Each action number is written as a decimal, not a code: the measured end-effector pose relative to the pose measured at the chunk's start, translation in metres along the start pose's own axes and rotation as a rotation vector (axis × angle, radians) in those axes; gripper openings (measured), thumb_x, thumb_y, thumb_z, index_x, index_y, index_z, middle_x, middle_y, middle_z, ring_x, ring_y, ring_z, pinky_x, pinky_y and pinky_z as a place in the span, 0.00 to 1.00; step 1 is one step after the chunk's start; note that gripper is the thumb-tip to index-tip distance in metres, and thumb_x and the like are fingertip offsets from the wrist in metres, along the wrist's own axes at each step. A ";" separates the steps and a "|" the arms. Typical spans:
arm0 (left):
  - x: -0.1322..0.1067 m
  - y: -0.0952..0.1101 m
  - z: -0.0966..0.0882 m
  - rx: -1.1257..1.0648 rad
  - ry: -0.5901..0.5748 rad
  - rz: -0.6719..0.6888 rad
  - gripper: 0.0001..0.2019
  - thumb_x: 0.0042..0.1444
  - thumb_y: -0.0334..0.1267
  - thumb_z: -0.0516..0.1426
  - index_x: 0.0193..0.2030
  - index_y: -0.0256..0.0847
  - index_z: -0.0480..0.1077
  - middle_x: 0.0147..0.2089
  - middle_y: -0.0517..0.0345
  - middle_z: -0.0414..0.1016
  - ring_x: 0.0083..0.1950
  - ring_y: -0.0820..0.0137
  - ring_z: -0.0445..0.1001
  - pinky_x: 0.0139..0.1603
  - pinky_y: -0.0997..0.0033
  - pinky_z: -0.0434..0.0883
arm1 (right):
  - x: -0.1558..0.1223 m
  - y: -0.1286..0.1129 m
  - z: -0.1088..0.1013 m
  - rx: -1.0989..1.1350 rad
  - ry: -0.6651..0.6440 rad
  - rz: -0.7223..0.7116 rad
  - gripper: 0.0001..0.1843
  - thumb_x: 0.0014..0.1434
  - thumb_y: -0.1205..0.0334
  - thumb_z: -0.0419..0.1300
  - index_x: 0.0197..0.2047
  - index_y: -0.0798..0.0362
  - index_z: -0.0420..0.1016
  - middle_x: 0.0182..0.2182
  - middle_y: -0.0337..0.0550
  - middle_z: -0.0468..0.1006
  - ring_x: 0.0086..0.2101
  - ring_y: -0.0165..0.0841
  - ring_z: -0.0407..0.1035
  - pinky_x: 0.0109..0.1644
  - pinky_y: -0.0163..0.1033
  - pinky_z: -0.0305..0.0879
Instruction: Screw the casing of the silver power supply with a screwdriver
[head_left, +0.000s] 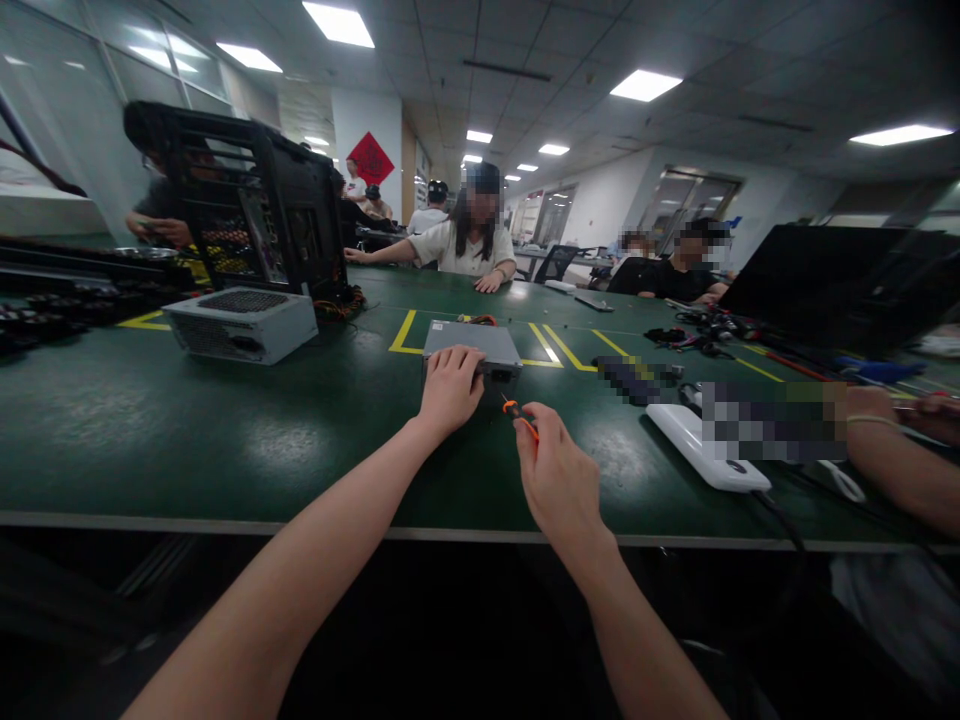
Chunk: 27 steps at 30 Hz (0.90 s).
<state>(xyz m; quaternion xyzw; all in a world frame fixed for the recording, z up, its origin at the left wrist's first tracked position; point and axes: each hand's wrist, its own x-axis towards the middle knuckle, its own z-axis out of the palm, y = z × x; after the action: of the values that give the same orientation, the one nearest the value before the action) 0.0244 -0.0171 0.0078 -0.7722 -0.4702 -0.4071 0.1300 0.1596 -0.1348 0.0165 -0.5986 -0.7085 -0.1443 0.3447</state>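
Observation:
A grey computer power supply (480, 340) lies on the green bench in front of me. My left hand (452, 385) grips its near left side, fingers over the top and near edge. A screwdriver with an orange and black handle (514, 409) is held in my right hand (556, 462). Its thin tip points up toward the near face of the power supply, close to the dark socket; I cannot tell whether it touches. Part of the near face is hidden behind my left hand.
A second power supply (244, 325) sits at left, before an open black computer case (251, 205). On the right are a white power bank (705, 450), a pile of cables (697, 325) and a person's arm (907, 465). Across the bench a person sits with one hand (491, 280) on it.

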 end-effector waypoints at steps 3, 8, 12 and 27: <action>0.000 0.001 0.000 0.002 0.001 -0.006 0.14 0.53 0.32 0.51 0.47 0.43 0.63 0.49 0.54 0.67 0.52 0.63 0.62 0.55 0.61 0.57 | -0.002 0.002 0.002 0.056 -0.033 -0.029 0.17 0.60 0.53 0.46 0.47 0.55 0.61 0.42 0.51 0.67 0.33 0.36 0.69 0.23 0.34 0.62; 0.000 0.001 -0.001 0.010 0.001 -0.006 0.13 0.54 0.33 0.51 0.47 0.43 0.63 0.49 0.54 0.67 0.52 0.63 0.61 0.55 0.61 0.57 | -0.004 -0.007 0.005 0.129 -0.085 -0.120 0.12 0.58 0.66 0.46 0.46 0.58 0.61 0.42 0.53 0.62 0.36 0.35 0.67 0.30 0.38 0.68; 0.000 0.001 -0.001 0.007 0.002 -0.001 0.14 0.53 0.33 0.51 0.47 0.43 0.63 0.49 0.55 0.67 0.52 0.63 0.62 0.55 0.61 0.57 | -0.003 -0.009 0.002 0.151 -0.042 -0.019 0.12 0.60 0.64 0.45 0.45 0.57 0.61 0.40 0.51 0.65 0.35 0.36 0.68 0.28 0.38 0.67; 0.000 0.003 -0.001 -0.005 0.002 -0.014 0.14 0.53 0.32 0.51 0.47 0.44 0.63 0.49 0.53 0.67 0.52 0.62 0.62 0.55 0.60 0.57 | 0.009 -0.003 0.014 1.812 -0.360 1.030 0.04 0.51 0.73 0.56 0.32 0.59 0.64 0.27 0.40 0.68 0.22 0.19 0.62 0.13 0.20 0.49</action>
<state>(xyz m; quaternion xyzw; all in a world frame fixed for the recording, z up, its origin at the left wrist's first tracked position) 0.0262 -0.0187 0.0091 -0.7688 -0.4743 -0.4101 0.1256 0.1517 -0.1203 0.0136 -0.3587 -0.2526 0.6929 0.5722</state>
